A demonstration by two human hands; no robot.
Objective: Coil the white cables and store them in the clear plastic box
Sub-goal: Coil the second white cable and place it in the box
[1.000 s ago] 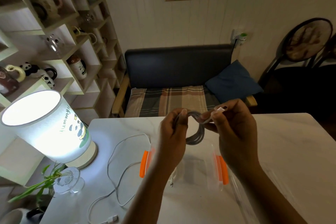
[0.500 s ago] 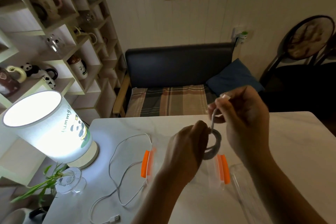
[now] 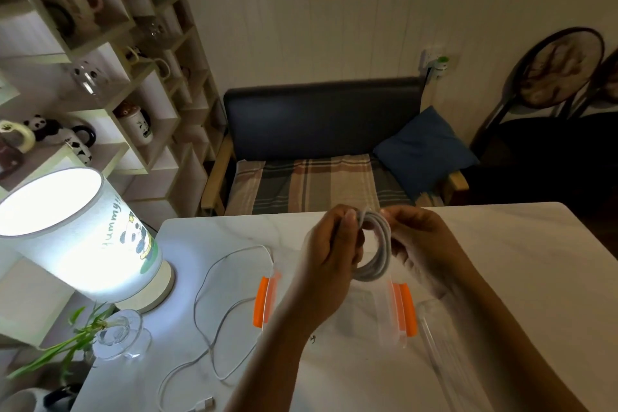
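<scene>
My left hand [image 3: 329, 244] and right hand [image 3: 418, 241] pinch the coiled white cable [image 3: 376, 247], now rounder than a moment ago, above the clear plastic box with orange latches [image 3: 398, 304]. A second loose white cable [image 3: 214, 308] lies on the white table [image 3: 518, 278].

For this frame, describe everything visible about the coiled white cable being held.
The coiled cable is white to pale grey, wound into a bundle of several rounded loops. It is held upright in the air above the clear plastic box, not resting in it. The left hand pinches the top of the loops, thumb in front; the right hand grips the right side. Its connectors are not visible. It hangs apart from the loose cable lying on the table.
</scene>
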